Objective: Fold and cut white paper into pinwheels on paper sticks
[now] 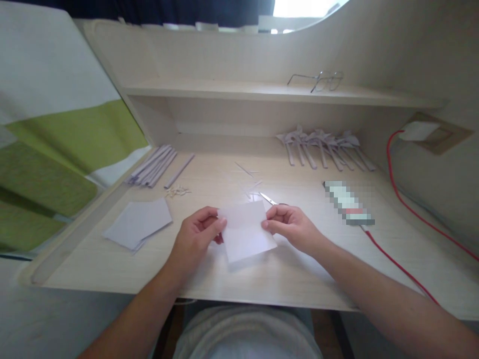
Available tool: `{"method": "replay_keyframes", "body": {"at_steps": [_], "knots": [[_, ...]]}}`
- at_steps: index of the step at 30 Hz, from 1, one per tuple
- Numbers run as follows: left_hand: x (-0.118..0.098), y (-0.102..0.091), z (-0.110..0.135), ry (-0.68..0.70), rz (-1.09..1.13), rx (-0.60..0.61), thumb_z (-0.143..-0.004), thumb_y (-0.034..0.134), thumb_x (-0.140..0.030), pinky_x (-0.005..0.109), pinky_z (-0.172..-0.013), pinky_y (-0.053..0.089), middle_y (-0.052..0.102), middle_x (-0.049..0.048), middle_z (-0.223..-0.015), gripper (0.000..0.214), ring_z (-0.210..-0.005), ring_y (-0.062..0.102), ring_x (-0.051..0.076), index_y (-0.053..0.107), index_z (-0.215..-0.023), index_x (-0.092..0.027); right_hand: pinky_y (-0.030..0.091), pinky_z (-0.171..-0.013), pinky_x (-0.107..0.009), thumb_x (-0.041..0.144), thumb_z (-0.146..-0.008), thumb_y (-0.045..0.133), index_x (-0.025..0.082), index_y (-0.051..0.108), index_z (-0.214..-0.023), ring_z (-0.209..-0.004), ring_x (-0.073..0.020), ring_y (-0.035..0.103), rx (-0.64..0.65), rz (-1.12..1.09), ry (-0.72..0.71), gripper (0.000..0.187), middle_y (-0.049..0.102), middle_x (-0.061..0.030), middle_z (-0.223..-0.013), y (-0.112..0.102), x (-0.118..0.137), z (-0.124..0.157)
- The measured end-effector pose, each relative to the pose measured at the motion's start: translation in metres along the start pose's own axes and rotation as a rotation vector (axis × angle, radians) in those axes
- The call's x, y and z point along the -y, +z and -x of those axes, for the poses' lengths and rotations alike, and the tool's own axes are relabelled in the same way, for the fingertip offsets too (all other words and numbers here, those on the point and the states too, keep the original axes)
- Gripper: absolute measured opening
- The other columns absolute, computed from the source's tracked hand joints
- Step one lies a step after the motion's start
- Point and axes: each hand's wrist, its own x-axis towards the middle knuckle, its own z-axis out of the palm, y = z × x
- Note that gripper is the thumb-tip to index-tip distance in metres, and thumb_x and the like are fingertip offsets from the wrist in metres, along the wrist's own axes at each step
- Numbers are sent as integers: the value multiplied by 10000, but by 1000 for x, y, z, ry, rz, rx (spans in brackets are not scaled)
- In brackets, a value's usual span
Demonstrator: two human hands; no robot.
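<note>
A square sheet of white paper is held up between both hands, just above the desk near its front edge. My left hand pinches its left edge between thumb and fingers. On the opposite edge, my right hand grips the sheet the same way. Scissors lie behind the right hand, their handles mostly hidden by it. Thin paper strips are scattered beyond the sheet. A stack of square paper rests to the left of my left hand.
Rolled paper sticks lie at the back left, one apart, near a small pile of short pale pieces. Several paper pinwheels on sticks line the back right. A phone with a red cable lies right. Glasses sit on the shelf.
</note>
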Motion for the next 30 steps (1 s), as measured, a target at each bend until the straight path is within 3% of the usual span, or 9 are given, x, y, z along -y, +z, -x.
{"method": "replay_keyframes", "body": {"at_steps": [11,15,17,19,21,23,27,30], "knots": [[-4,3,8,29,-51,-114,-775,794,-290,220,-569,479,656,-44,-651,187,-563,603,113,680,-869,-175,468,-587,-260,330,-718,854,169,680,-801,-590,-117,598,-39,-7,-52,251,678,9,-678,2,-3,0],[-1,-1,13,161,-234,-191,-789,782,-270,237,-663,495,727,1,-798,104,-704,640,140,739,-846,-193,423,-559,-288,305,-824,772,200,705,-842,-553,-129,534,-117,217,-317,126,594,26,-614,4,-1,10],[1,-5,20,248,-305,-175,-812,754,-235,259,-756,509,737,12,-857,42,-791,659,161,750,-844,-208,445,-638,-325,235,-841,741,216,735,-868,-654,-160,557,-144,423,-527,33,596,-2,-690,8,5,19],[5,-9,30,305,-353,-115,-830,716,-186,280,-811,508,732,15,-867,50,-842,667,177,746,-855,-217,464,-681,-351,156,-804,729,234,753,-887,-742,-189,568,-117,584,-723,116,585,-27,-774,12,12,28],[10,-14,40,324,-400,-24,-841,669,-134,300,-836,508,729,26,-897,116,-886,672,190,737,-884,-217,482,-714,-371,112,-771,709,244,754,-912,-804,-208,573,-38,691,-838,199,581,-48,-857,18,17,37],[15,-18,50,335,-465,67,-839,621,-82,319,-851,511,728,41,-943,191,-925,674,201,727,-925,-215,489,-764,-394,87,-764,681,248,735,-901,-851,-218,585,124,769,-854,218,617,-60,-917,24,17,43],[19,-25,65,432,-717,270,-788,598,-25,398,-963,477,735,46,-1019,318,-1026,650,229,719,-992,-236,485,-784,-384,79,-809,617,244,686,-948,-864,-215,610,425,827,-725,227,691,-52,-919,34,2,47],[15,-29,72,465,-878,354,-785,608,-51,465,-1049,412,715,55,-1143,348,-1125,609,256,713,-1053,-247,478,-768,-359,94,-842,593,208,675,-950,-842,-207,626,478,827,-607,177,706,-59,-893,39,-11,47]]}}
